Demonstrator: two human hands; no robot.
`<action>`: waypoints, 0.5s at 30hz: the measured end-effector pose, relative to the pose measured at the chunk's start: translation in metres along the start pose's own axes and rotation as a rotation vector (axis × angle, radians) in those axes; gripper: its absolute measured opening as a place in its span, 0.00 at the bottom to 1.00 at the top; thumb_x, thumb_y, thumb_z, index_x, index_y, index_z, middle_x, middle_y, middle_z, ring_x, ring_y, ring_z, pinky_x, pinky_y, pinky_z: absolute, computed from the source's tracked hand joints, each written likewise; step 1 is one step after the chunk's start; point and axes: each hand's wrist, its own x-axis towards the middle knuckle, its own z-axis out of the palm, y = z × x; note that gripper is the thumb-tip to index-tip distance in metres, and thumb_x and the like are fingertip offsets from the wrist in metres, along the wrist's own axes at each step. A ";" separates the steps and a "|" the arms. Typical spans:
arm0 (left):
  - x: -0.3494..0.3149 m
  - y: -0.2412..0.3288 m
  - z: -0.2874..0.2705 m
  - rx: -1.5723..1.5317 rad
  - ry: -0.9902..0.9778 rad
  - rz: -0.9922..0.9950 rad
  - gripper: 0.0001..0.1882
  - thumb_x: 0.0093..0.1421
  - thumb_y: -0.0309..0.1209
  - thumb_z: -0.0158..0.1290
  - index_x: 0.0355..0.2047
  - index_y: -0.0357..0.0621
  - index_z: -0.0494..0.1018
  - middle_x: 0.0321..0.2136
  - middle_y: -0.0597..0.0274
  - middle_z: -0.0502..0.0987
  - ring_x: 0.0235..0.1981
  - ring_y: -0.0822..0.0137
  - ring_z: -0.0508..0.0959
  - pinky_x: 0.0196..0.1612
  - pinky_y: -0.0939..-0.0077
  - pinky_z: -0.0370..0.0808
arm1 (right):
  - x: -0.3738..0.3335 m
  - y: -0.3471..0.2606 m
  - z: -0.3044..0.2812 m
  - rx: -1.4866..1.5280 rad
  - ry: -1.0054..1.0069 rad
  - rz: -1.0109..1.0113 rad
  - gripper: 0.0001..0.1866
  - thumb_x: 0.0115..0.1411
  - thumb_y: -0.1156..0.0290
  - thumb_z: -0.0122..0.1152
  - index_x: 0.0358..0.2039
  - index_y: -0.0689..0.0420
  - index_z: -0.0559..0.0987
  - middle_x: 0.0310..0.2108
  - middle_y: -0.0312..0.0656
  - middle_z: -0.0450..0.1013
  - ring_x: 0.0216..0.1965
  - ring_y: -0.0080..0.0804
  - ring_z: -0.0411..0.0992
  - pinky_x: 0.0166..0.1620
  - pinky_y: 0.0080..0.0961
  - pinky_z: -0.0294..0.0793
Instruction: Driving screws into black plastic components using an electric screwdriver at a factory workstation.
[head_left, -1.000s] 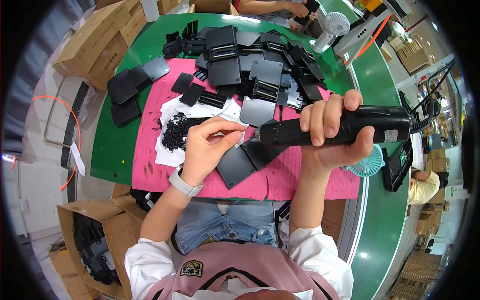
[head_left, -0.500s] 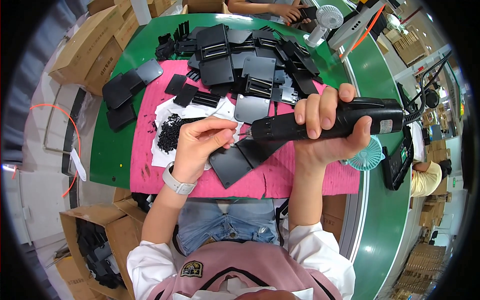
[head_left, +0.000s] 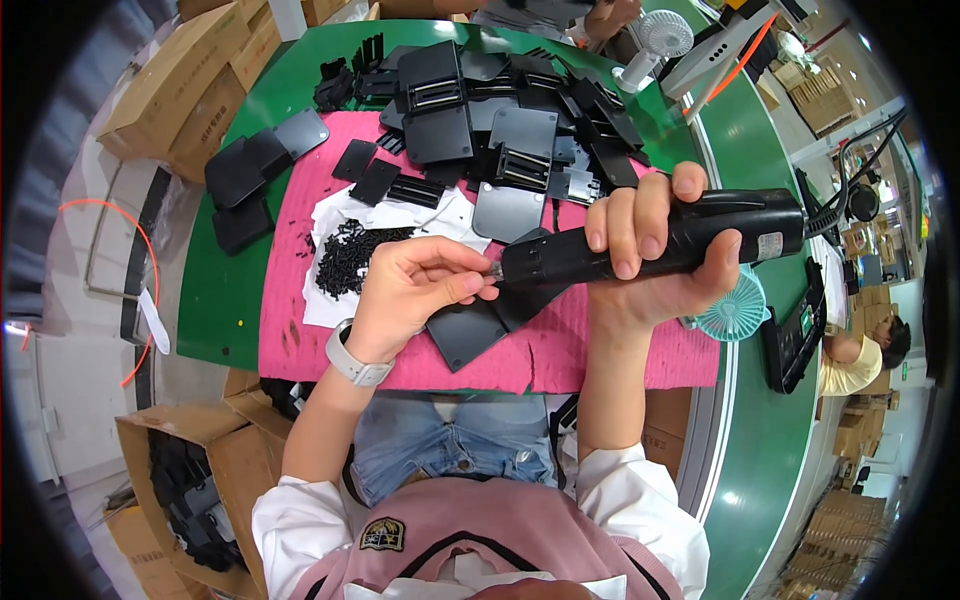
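Observation:
My right hand [head_left: 655, 245] is wrapped round a black electric screwdriver [head_left: 560, 256], held level with its tip pointing left. The fingers of my left hand [head_left: 425, 285] are pinched together at the screwdriver's bit, covering its end; anything small between them is hidden. Below the tool, a black flat plate part [head_left: 466, 335] lies on the pink foam mat [head_left: 400, 372]. To the left of it, a heap of small black screws [head_left: 350, 258] rests on white paper [head_left: 322, 312].
Black plates and slotted brackets [head_left: 437, 133] are piled at the back, with more plates [head_left: 240, 180] on the left. A teal fan [head_left: 735, 305] stands right, a white fan [head_left: 662, 35] farther back. An open carton [head_left: 245, 480] is lower left. Another person's hand [head_left: 608, 18] shows at the far edge.
My left fingers have moved slightly right and closed around the bit tip, which was showing before. My right hand and the screwdriver have hardly moved. The far person's hands have shifted.

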 end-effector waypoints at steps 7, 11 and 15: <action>-0.002 0.001 0.001 -0.048 -0.087 -0.011 0.08 0.54 0.17 0.57 0.36 0.29 0.75 0.30 0.55 0.79 0.33 0.66 0.81 0.41 0.78 0.78 | 0.002 -0.005 0.005 0.046 -0.036 0.069 0.22 0.59 0.52 0.51 0.42 0.58 0.67 0.19 0.37 0.63 0.15 0.25 0.63 0.27 0.29 0.67; -0.001 0.001 0.007 0.174 -0.142 0.267 0.13 0.52 0.24 0.61 0.39 0.35 0.75 0.38 0.58 0.77 0.38 0.68 0.79 0.41 0.75 0.77 | -0.008 -0.015 0.024 -0.116 0.187 0.132 0.22 0.59 0.52 0.51 0.41 0.58 0.65 0.18 0.37 0.63 0.14 0.25 0.61 0.25 0.28 0.66; 0.001 0.002 0.012 0.676 -0.099 0.544 0.26 0.45 0.36 0.66 0.43 0.41 0.72 0.44 0.56 0.72 0.42 0.59 0.74 0.43 0.67 0.72 | -0.025 -0.026 0.034 -0.325 0.055 0.182 0.24 0.50 0.63 0.66 0.39 0.61 0.64 0.18 0.39 0.65 0.14 0.24 0.62 0.19 0.20 0.62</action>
